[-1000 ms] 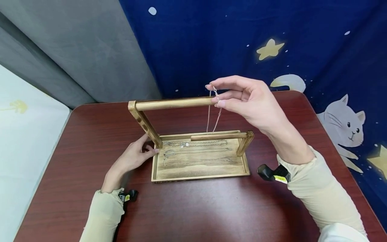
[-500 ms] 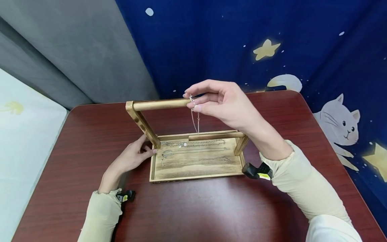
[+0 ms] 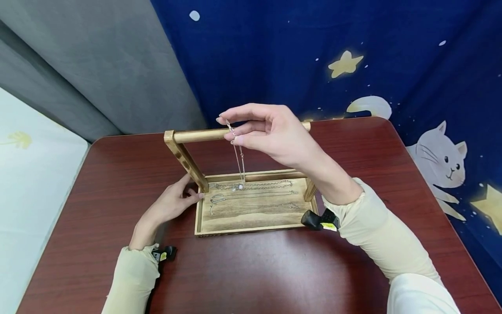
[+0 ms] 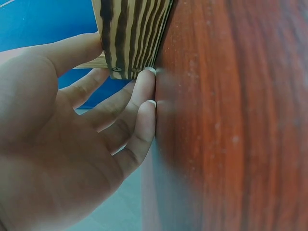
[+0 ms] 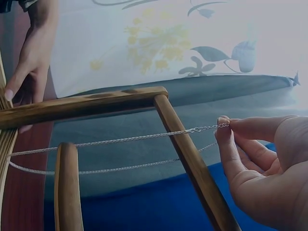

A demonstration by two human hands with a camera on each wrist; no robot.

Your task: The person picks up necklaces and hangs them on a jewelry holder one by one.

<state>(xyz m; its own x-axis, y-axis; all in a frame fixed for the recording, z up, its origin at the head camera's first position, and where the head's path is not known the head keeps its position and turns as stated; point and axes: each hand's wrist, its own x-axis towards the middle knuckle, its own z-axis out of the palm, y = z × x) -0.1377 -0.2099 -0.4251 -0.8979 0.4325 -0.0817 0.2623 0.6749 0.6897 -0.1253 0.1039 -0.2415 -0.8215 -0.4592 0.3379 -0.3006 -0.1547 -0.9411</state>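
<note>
My right hand (image 3: 276,133) is at the upper bar (image 3: 201,135) of a wooden jewelry stand (image 3: 251,221). Its thumb and fingers pinch the end of a thin silver necklace (image 3: 242,165), also seen as a chain loop (image 5: 125,139) in the right wrist view. The necklace hangs in front of the upper bar, its small pendant level with the tray's back part. My left hand (image 3: 170,203) grips the stand's left end by the post, thumb on the tray rim and fingers around the corner; the wood end (image 4: 132,38) fills its wrist view. Several silver necklaces (image 3: 255,194) lie in the tray.
A shorter, lower bar (image 3: 270,176) runs along the tray's back, partly behind the right arm. The stand is on a dark red wooden table (image 3: 251,274). A blue curtain (image 3: 255,56) and a grey curtain (image 3: 98,65) hang behind.
My right hand has moved left along the upper bar with the necklace, which now hangs nearer the stand's middle. The left hand stays at the stand's left end.
</note>
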